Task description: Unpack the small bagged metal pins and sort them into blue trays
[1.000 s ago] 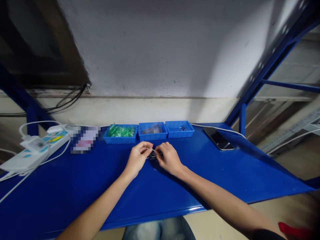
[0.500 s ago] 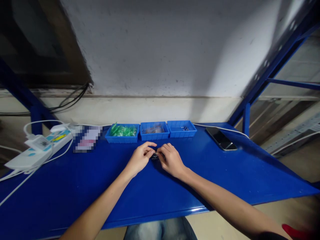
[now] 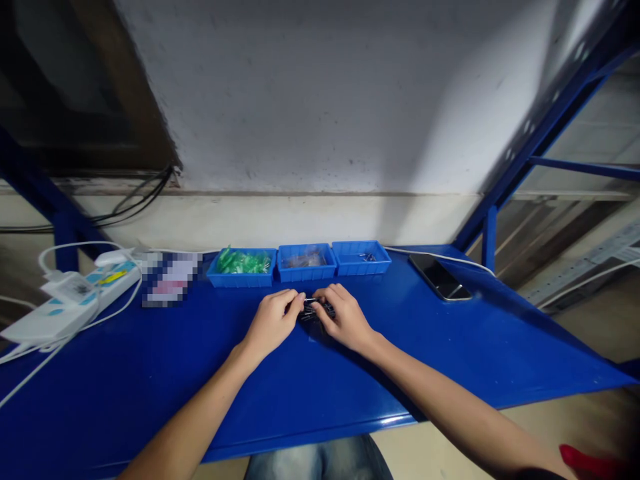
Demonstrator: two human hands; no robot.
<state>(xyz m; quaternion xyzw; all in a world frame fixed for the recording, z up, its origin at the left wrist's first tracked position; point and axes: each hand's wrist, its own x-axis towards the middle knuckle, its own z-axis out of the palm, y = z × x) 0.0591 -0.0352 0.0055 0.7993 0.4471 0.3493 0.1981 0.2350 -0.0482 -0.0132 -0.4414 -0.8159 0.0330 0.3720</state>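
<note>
My left hand (image 3: 273,321) and my right hand (image 3: 343,319) meet over the blue table (image 3: 150,373), just in front of three small blue trays. Both are curled, fingertips pinched on a small dark cluster of parts (image 3: 311,309) that lies between them on the table. What the parts are is too small to make out. The left tray (image 3: 241,267) holds green pieces, the middle tray (image 3: 306,263) holds clear or greyish bits, and the right tray (image 3: 361,258) holds a few small dark parts.
A black phone (image 3: 440,277) with a white cable lies at the right. At the left edge sit a white power strip (image 3: 60,303) with cables and a blurred card (image 3: 170,280). Blue shelf posts (image 3: 487,237) rise at the right rear.
Both hands have lowered slightly and closed in on the dark parts; the left fingers, raised a second ago, now curl down onto the cluster.
</note>
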